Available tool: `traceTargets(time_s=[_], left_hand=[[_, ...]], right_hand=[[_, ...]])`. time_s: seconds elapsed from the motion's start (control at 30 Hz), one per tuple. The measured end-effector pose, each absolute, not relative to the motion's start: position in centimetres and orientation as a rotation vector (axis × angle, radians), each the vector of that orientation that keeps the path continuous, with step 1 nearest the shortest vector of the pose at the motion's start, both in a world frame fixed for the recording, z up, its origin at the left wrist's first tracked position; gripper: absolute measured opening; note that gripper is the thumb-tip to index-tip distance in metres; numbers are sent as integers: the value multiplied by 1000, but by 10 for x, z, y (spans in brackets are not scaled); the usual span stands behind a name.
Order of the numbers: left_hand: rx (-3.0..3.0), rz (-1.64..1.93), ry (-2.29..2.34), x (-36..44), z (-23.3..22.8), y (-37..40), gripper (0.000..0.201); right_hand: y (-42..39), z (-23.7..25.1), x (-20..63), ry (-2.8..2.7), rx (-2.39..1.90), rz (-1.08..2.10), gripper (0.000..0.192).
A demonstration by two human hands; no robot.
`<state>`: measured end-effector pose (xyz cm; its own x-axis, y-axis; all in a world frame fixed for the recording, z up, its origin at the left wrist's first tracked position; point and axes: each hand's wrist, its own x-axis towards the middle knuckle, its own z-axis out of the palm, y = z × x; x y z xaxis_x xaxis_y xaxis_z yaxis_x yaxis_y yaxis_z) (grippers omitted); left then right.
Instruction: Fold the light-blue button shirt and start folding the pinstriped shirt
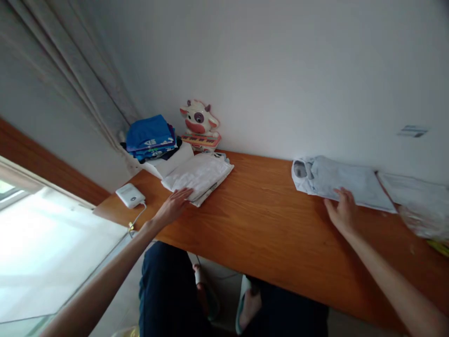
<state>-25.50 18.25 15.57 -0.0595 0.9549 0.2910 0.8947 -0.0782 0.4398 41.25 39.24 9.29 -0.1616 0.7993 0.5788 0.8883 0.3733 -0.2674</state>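
My left hand [176, 204] lies with its fingers stretched out at the near edge of a pile of folded white cloth [199, 172], on the left part of the wooden table. At the right, my right hand [343, 210] is open, fingers apart, its fingertips at the front edge of a folded pale grey garment [345, 180]. That garment lies flat, with a darker grey patch at its left end. Neither hand grips anything. Whether the right fingertips press on the cloth, I cannot tell.
Behind the white cloth are a stack of blue folded clothes [150, 135] and a cow-shaped toy keyboard [200, 124]. A white power bank [130, 195] with a cable sits at the table's left end. Clear plastic bags [426, 210] lie far right. The wall borders the wooden table [259, 215].
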Motion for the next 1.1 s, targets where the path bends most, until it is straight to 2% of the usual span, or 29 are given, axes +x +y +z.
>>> traceTargets(time_s=[0.1, 0.27, 0.4, 0.5, 0.6, 0.73, 0.93, 1.0, 1.1], left_hand=[[2023, 795, 2116, -266, 177, 199, 31], [1779, 962, 2548, -214, 237, 252, 40], [2206, 1035, 2114, -109, 254, 258, 50], [2424, 777, 1590, -32, 235, 237, 46], [2405, 638, 1388, 0, 196, 218, 49], [2266, 617, 1754, -28, 136, 211, 53], [2031, 804, 2145, -70, 84, 204, 95], [1961, 897, 2172, -70, 78, 204, 95], [1908, 1030, 2097, -71, 74, 207, 78]], right_hand=[[364, 76, 349, -2192, -1459, 73, 74], [349, 72, 323, -2364, -1462, 120, 68], [353, 75, 329, -2343, -1436, 139, 68], [354, 74, 331, -2275, -1394, 210, 66], [352, 73, 339, -2100, -1343, 384, 66], [349, 74, 352, -1817, -1383, 510, 76], [347, 79, 341, -2065, -1310, 331, 52], [345, 81, 336, -2134, -1307, 222, 47], [341, 83, 331, -2164, -1307, 152, 43]])
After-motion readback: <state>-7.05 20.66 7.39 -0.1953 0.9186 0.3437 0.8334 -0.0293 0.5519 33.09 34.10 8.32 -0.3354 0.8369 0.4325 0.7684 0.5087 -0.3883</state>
